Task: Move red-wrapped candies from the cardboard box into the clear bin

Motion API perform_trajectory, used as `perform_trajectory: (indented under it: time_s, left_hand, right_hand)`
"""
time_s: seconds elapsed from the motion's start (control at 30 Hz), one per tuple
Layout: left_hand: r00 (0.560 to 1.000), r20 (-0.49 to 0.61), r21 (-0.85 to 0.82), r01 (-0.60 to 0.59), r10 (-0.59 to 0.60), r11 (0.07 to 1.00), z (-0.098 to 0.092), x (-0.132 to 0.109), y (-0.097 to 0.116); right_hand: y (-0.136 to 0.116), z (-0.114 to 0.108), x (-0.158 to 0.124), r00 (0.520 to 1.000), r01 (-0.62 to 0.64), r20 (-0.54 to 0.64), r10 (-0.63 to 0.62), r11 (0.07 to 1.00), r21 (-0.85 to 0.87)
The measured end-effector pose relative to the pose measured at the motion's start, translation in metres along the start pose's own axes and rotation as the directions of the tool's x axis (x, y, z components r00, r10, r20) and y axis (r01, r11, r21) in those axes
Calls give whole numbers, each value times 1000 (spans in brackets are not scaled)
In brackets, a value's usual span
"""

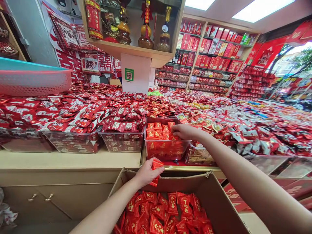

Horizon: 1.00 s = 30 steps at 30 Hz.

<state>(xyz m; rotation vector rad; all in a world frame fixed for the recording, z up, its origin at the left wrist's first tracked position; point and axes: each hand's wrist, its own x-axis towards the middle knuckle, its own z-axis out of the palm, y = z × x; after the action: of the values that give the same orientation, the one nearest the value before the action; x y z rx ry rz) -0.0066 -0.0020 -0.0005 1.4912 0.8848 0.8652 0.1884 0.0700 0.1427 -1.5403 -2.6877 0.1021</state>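
Observation:
My left hand (pixel 148 173) is closed around a small red wrapped candy packet (pixel 156 165), just above the near rim of an open cardboard box (pixel 195 185). Inside the box lie many loose red packets (pixel 158 211) with gold lettering. My right hand (pixel 183 131) reaches into a clear plastic bin (pixel 165 151) on the counter, at its right side. Its fingers are bent onto a red packet (pixel 171 124) at the top of the bin. Rows of similar red packets (pixel 156 131) fill that bin; my right fingertips are partly hidden.
Clear bins of dark red packets (pixel 123 143) and red-and-white packets (pixel 73 141) stand to the left. More candy (pixel 219 125) is heaped rightward and behind. A pink basket (pixel 36 83) rests at far left. A display cabinet (pixel 134 48) overhangs the counter.

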Motion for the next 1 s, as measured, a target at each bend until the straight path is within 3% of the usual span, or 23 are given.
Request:
perform_trajectory:
  time_s: [0.3,0.67,0.87,1.0]
  left_hand:
    - [1000,-6,21,-7,7,1000,-1,0,-1]
    - [1000,-21,-4,16,-16,1000,-1,-1,-2]
    - [1000,-29,23,-1,2,1000,-1,-1,-5]
    - [999,-38,41,-12,13,999,-1,-1,-5]
  right_hand:
    - [0,12,6,994,51,93,-57,997,60]
    - [-2,7,14,989,-6,147,4,1000,13]
    - [-5,1,16,976,-9,216,-26,987,160]
    - [-8,-1,17,978,0,202,-50,971,238]
